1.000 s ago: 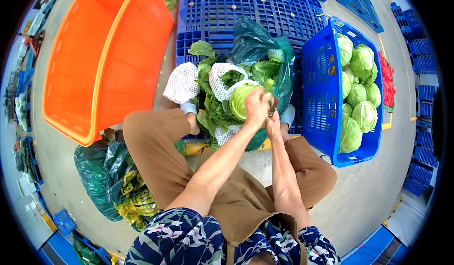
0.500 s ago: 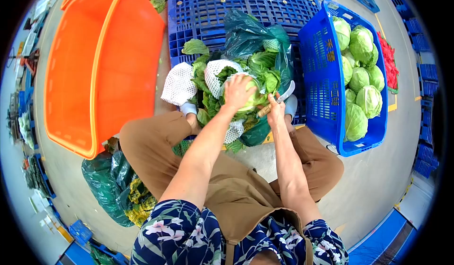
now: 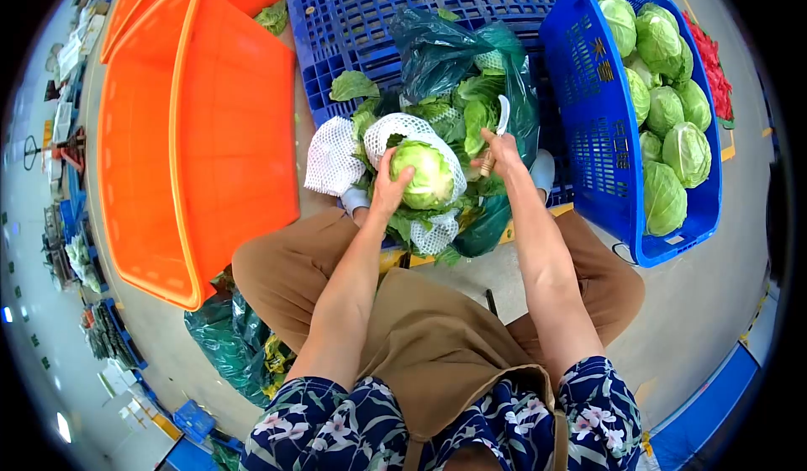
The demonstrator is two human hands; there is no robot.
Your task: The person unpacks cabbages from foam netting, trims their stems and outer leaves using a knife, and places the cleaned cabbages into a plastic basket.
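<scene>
My left hand (image 3: 390,183) is closed round the left side of a pale green cabbage (image 3: 424,177), its thumb on the front face. A white foam net (image 3: 402,126) curves round the top and right of that head. In my right hand (image 3: 503,153), to the right of the cabbage, is a knife (image 3: 503,118); its curved blade points up and its light handle shows below the fist. Loose outer leaves (image 3: 477,122) lie around and under the cabbage. A second white foam net (image 3: 332,156) rests to the left, and a dark green plastic bag (image 3: 433,46) spreads behind.
At the right stands a blue crate (image 3: 593,126) holding several cabbages (image 3: 664,109). Large orange bins (image 3: 235,134) are on the left. A blue pallet (image 3: 353,42) lies ahead beneath the leaves. Another green plastic bag (image 3: 223,345) sits on the floor by my left knee.
My left hand has gone from the top of the cabbage to its left side, and the cabbage's pale face is now in view. The knife has moved away from it, blade turned upward.
</scene>
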